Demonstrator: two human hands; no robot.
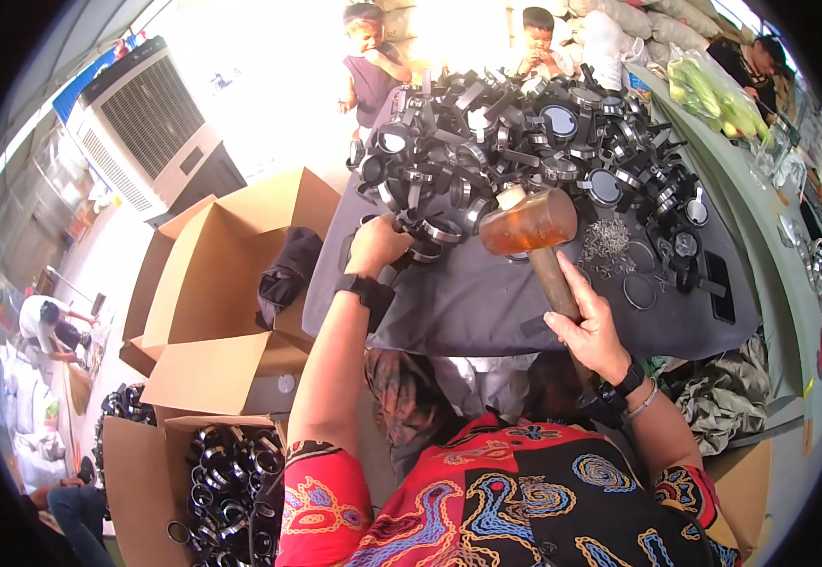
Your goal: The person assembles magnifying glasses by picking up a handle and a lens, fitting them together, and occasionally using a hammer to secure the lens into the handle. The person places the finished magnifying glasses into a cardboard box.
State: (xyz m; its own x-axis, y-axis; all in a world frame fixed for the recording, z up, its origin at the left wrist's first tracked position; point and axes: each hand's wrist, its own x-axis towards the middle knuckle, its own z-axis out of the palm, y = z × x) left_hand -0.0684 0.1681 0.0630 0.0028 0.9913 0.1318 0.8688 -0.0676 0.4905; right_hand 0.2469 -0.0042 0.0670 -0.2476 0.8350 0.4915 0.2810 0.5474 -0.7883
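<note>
The right hand is closed around the wooden handle of a mallet, with the forefinger stretched along the shaft and the thumb laid across it, and the mallet's amber head hangs over the middle of the table, just in front of a heap of parts. The left hand is bent half closed at the table's left side, its fingers down against a few black round parts; whether it grips one I cannot tell. Each wrist wears a black band, and the right one a bracelet too. Beyond the hands, a large heap of parts, black with silvery rims, covers the far half of the table, which is draped in dark cloth. To the right of the mallet lie a small pile of metal bits, some thin wire rings and, by the table's edge, a black phone. On the left stands an open cardboard box with a dark cloth bundle in it, and nearer the body a lower box holds more round parts. Farther out are a tall air cooler, two people behind the heap, another at upper right near a clear bag of something green, and a person bending low at far left
</note>
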